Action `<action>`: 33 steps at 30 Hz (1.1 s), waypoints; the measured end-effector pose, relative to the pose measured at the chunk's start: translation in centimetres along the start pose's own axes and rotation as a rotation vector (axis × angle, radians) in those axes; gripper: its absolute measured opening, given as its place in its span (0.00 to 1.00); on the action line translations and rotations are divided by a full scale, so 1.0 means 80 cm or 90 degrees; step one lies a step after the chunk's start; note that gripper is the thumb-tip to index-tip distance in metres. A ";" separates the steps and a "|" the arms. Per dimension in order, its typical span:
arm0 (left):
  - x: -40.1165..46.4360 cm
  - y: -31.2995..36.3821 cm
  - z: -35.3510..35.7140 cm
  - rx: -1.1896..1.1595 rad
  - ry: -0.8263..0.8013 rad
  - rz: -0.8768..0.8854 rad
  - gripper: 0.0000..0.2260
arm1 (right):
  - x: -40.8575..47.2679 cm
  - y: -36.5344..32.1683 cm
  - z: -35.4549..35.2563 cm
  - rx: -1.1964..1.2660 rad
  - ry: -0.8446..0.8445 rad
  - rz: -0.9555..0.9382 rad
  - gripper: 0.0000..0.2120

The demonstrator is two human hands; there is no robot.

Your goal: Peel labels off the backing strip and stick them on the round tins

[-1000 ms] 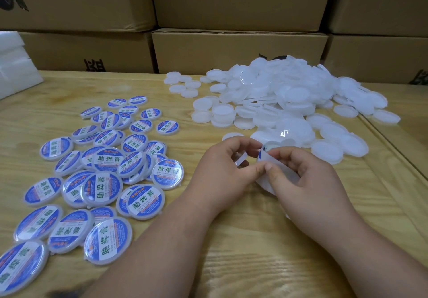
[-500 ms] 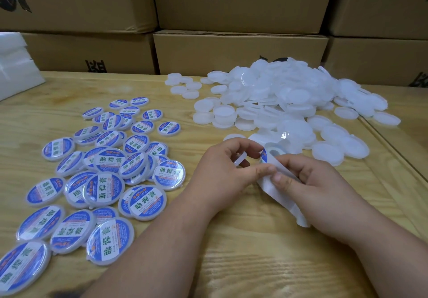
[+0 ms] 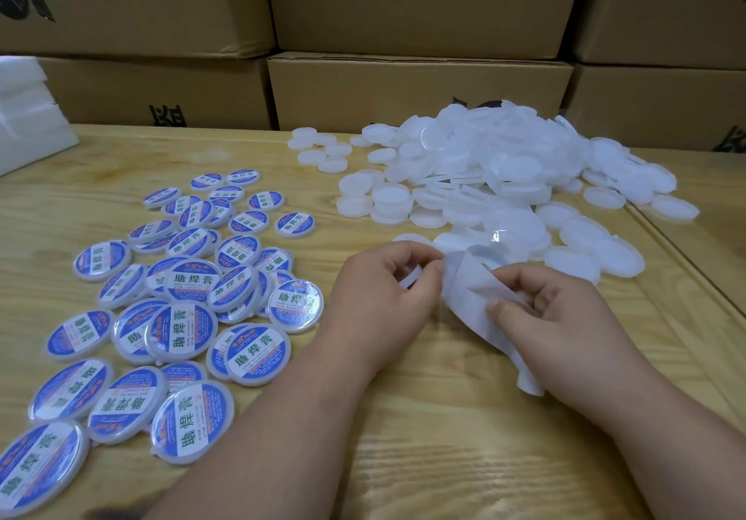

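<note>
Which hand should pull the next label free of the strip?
Left, probably. The left hand already pinches at the top edge of the backing strip, where the label seems to lift. The right hand holds the strip lower down, steadying it.

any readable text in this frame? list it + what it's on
"助焊膏": big green characters on the labelled tins, clearest on the near ones.
Small print and orange band on those labels: too small to read.
Black characters on the cardboard boxes: cut off by frame or box edges, not readable whole.
Plain white tins, backing strip: no text visible.
</note>
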State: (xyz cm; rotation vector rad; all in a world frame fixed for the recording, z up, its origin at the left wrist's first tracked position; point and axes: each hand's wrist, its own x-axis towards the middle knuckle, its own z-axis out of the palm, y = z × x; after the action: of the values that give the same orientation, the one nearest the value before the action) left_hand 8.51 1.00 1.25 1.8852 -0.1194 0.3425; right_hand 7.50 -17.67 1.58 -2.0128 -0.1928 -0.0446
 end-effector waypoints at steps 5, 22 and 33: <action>0.006 0.003 -0.003 -0.152 0.154 -0.058 0.09 | -0.003 -0.006 -0.003 -0.016 0.051 0.004 0.09; -0.005 0.009 0.000 -0.153 -0.029 -0.046 0.10 | -0.010 -0.020 0.011 -0.084 0.212 -0.307 0.16; 0.002 0.021 -0.002 -0.557 -0.081 -0.186 0.10 | -0.017 -0.025 0.010 0.054 0.182 -0.290 0.04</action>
State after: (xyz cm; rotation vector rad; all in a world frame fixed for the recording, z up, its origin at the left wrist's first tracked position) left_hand 8.19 0.60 2.82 1.0318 -0.0607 -0.0442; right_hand 5.84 -16.25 2.81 -1.8185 -0.4564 -0.5979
